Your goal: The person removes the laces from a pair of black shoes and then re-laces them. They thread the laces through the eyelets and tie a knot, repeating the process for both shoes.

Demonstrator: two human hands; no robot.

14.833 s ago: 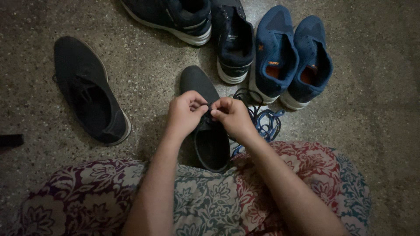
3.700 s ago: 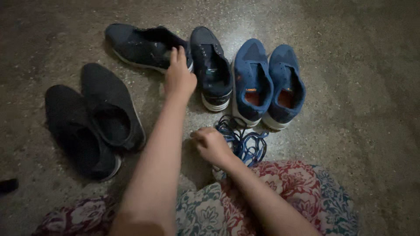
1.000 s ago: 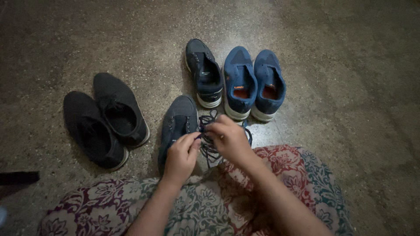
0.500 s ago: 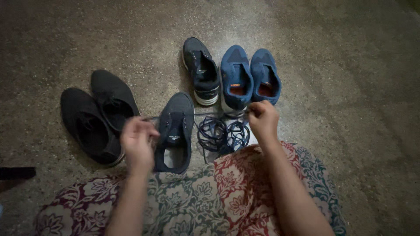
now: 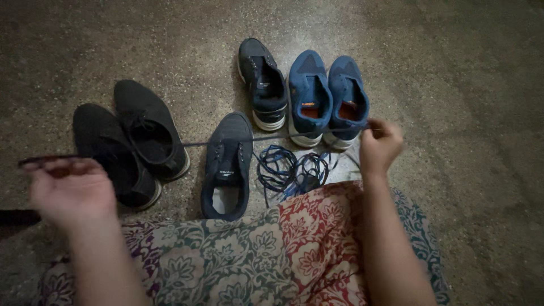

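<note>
We hold a dark shoelace (image 5: 226,140) stretched taut between our two hands, so its long axis runs nearly level from side to side, rising only slightly toward the right. Our left hand (image 5: 68,190) is out wide, palm turned up toward the camera, the fingers curled over with one end of the lace pinched at the fingertips; the hand is blurred, so we cannot tell exactly which fingers do the pinching. Our right hand (image 5: 379,146) is closed into a loose fist around the other end, knuckles up. We take the grey shoe (image 5: 226,164) on the floor (image 5: 464,113) as our landmark: its toe points away from us and its heel opening lies just against our flowered skirt (image 5: 255,255). The lace passes over this shoe near its toe, though whether it touches we cannot tell. Just to the right of the grey shoe lies a tangle of blue and dark laces (image 5: 292,170). Beyond it, farther from us, stand a dark trainer (image 5: 263,85) and a pair of blue shoes (image 5: 328,96) side by side, toes pointing away. To the left of the grey shoe sits a pair of black shoes (image 5: 127,141), touching one another, with the taut lace crossing above them.
</note>
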